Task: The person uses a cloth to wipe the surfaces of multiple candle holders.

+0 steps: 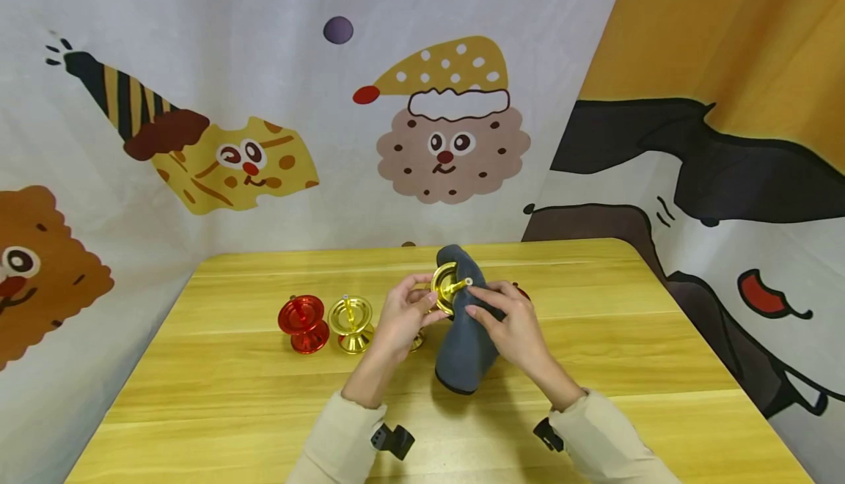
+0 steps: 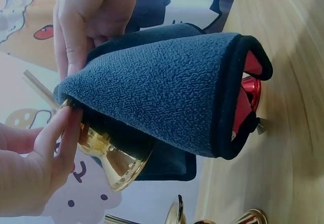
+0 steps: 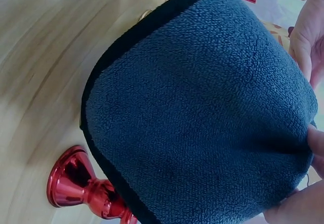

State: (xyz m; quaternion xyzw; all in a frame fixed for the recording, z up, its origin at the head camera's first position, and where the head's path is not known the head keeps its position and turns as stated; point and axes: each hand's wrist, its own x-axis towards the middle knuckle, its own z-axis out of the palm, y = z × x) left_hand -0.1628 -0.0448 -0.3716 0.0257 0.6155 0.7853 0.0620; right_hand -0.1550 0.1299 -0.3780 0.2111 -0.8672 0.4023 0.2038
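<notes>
Here, left hand (image 1: 401, 317) fingers grip a gold candlestick (image 1: 446, 287) — right hand (image 1: 511, 323) fingers pinch grey cloth (image 1: 465, 352) against it.

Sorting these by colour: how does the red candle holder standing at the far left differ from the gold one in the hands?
The red candle holder stands upright on the table, untouched; the gold candle holder is lifted and tipped sideways, held by the left hand while the right hand presses a grey cloth against it. Both are shiny metal with a central spike.

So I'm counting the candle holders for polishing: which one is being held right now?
The gold candle holder lifted off the table, pinched by the left hand against the grey cloth. The others stand on the table.
</notes>
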